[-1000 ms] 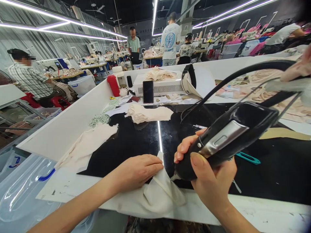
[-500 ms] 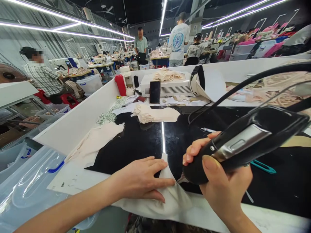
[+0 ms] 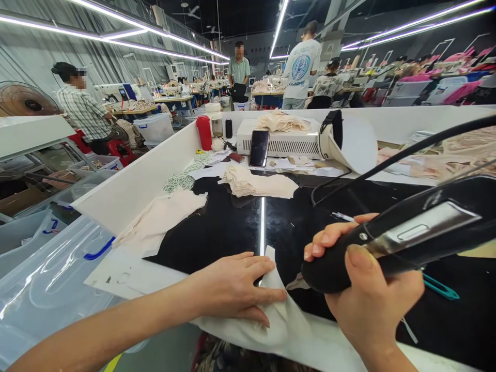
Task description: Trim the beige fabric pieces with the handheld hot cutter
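Observation:
My left hand (image 3: 236, 287) lies flat, fingers spread, on a cream fabric piece (image 3: 290, 323) at the near table edge. The fabric's narrow end pokes up past my fingertips onto the black work surface, and the rest drapes over the edge. My right hand (image 3: 372, 299) is wrapped round a black corded hand tool (image 3: 333, 268) with a silver lever along its side. Its thin metal tip (image 3: 297, 282) points left, just right of the fabric and apart from it. The tool's exact kind is unclear.
A stack of cream pieces (image 3: 259, 183) and another cream piece (image 3: 170, 212) lie farther back. Beyond stand a phone (image 3: 259, 148), a white vented box (image 3: 279, 139) and a red cup (image 3: 203, 133). A teal tool (image 3: 442, 287) lies right. The tool's cable (image 3: 406, 150) arcs across the right.
The tool's tip has moved off the fabric edge, rightward and slightly up. My left hand stays on the fabric. The whole view has shifted a little.

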Tool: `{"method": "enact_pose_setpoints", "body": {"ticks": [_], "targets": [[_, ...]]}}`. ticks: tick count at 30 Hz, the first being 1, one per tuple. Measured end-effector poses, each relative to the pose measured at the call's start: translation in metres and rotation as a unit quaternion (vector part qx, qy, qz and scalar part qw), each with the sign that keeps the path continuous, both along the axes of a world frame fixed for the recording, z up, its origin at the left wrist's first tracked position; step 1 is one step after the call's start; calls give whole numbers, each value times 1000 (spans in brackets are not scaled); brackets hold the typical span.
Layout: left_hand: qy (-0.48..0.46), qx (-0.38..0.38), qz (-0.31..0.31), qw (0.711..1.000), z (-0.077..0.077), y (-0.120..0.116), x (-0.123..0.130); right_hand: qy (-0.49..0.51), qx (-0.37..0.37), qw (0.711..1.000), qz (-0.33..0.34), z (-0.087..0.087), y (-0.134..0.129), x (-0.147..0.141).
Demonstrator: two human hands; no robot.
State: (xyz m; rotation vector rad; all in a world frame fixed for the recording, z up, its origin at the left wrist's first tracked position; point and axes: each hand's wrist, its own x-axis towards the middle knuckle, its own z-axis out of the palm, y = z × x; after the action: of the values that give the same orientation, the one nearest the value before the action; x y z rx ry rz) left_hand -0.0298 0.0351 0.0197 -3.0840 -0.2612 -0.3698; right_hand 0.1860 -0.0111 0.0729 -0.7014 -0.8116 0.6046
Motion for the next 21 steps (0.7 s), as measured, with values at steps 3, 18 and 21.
{"method": "enact_pose_setpoints", "body": {"ticks": [3, 18, 21], "targets": [[-9, 1, -1, 1000, -2, -1, 1, -6, -1, 1000, 2, -1, 2, -1], [-46, -30, 2, 999, -2, -1, 3, -18, 0, 1000, -13, -2, 12, -3], [-41, -34, 4, 999, -1, -1, 4, -31, -11, 999, -16, -3, 12, -3]]}}
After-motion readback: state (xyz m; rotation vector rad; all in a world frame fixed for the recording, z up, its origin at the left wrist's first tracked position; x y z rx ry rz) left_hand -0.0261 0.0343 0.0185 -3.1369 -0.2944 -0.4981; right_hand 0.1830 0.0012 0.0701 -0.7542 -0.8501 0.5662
